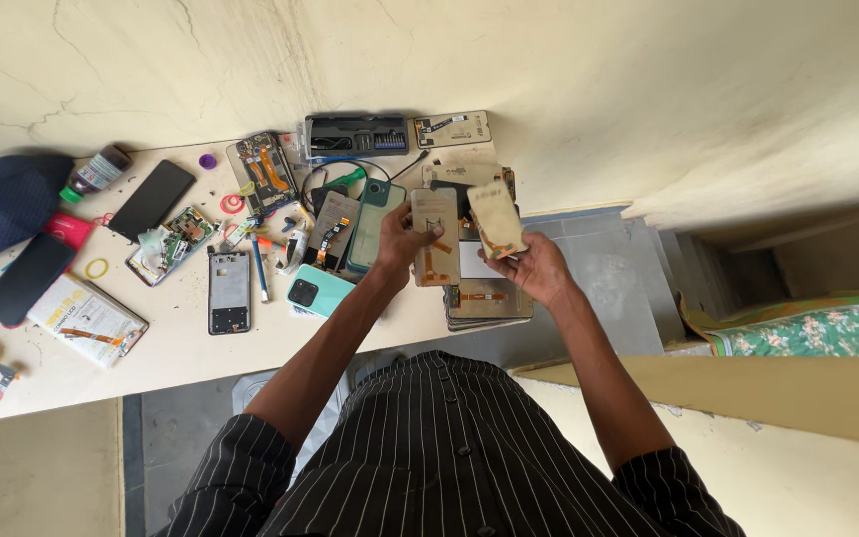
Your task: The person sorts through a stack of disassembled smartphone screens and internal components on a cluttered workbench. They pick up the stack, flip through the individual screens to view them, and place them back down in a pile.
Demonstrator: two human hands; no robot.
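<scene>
Over the bench, left hand closed on one tan phone screen panel, long axis upright, right hand closed on a second tan panel just beside it, tilted, both above the stack of panels.

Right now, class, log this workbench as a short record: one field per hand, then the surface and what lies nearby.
left hand: holds a tan phone panel upright
right hand: holds a second tan panel, tilted
below the hands: stack of panels
surface: pale table
nearby: teal phone back, dark phone frame, black tool case, blue cap
</scene>
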